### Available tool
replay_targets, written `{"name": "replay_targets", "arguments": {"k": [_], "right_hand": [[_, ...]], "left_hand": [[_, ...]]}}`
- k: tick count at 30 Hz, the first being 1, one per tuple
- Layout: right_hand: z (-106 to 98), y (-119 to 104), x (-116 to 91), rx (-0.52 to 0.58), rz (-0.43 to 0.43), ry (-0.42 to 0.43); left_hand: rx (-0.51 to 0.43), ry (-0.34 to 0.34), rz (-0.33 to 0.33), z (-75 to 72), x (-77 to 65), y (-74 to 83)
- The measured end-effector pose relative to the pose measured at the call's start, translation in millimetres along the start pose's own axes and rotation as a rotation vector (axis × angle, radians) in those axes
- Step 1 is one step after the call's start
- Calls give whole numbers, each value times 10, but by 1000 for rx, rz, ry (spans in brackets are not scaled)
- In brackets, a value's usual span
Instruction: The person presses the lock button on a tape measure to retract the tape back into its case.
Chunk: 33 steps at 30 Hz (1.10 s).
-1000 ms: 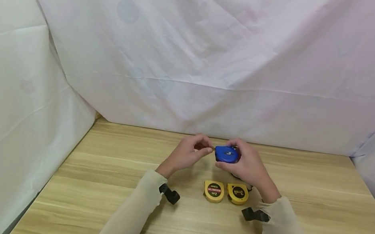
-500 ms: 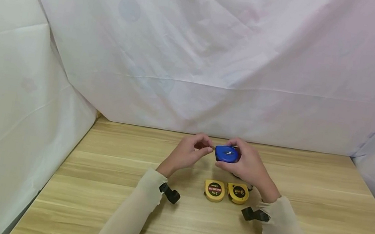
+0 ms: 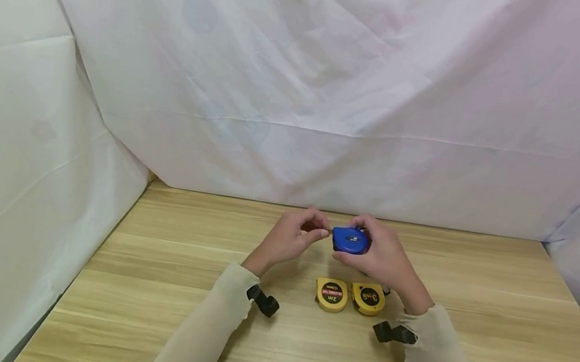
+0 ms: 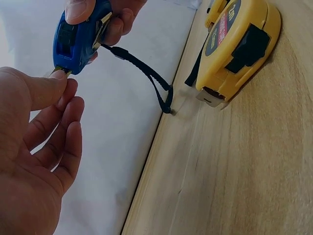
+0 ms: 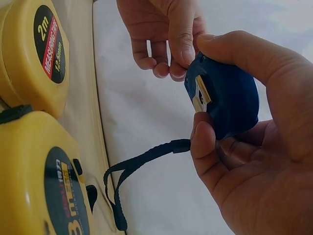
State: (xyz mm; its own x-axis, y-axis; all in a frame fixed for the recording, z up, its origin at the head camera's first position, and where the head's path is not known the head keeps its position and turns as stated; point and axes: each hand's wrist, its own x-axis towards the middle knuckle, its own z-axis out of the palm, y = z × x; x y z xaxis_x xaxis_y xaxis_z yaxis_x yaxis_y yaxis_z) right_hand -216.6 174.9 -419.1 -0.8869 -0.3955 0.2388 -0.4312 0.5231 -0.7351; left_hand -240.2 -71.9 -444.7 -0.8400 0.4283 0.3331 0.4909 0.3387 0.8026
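Observation:
My right hand (image 3: 382, 252) grips a blue tape measure (image 3: 350, 240) by its case, thumb and fingers on opposite edges, held up above the table. A metal clip shows on its back, and a black wrist strap (image 5: 142, 159) dangles from it. At the tape's mouth, my left hand (image 3: 294, 233) pinches the short yellow end of the blade between thumb and forefinger; its other fingers are loosely bent. Nearer to me, a yellow 2 m tape measure (image 3: 332, 294) and a yellow 3 m tape measure (image 3: 368, 298) lie side by side on the table.
The wooden table (image 3: 163, 312) runs back to a hanging white cloth (image 3: 304, 83), with more cloth at both sides. Black camera mounts sit on both wrists, over light sleeves (image 3: 206, 325).
Both hands keep almost the same place and hold on the blue tape measure. The yellow tape measures stay put.

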Motion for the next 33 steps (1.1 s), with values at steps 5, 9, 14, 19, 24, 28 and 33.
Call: {"name": "replay_targets", "arguments": {"k": [5, 9, 14, 19, 24, 28, 33], "right_hand": [[0, -2, -6, 2, -2, -5], [-9, -8, -13, 10, 3, -7], [-20, -7, -20, 21, 4, -10], [-28, 0, -23, 37, 19, -18], [-33, 11, -25, 32, 19, -25], [-61, 23, -38, 13, 33, -14], [-80, 16, -46, -9, 25, -6]], "left_hand": [[30, 11, 13, 15, -2, 6], [51, 21, 27, 21, -2, 26], [54, 24, 28, 23, -1, 50], [55, 30, 43, 20, 4, 61], [57, 26, 51, 3, -1, 56], [57, 34, 51, -26, -10, 49], [53, 32, 58, -34, -12, 53]]}}
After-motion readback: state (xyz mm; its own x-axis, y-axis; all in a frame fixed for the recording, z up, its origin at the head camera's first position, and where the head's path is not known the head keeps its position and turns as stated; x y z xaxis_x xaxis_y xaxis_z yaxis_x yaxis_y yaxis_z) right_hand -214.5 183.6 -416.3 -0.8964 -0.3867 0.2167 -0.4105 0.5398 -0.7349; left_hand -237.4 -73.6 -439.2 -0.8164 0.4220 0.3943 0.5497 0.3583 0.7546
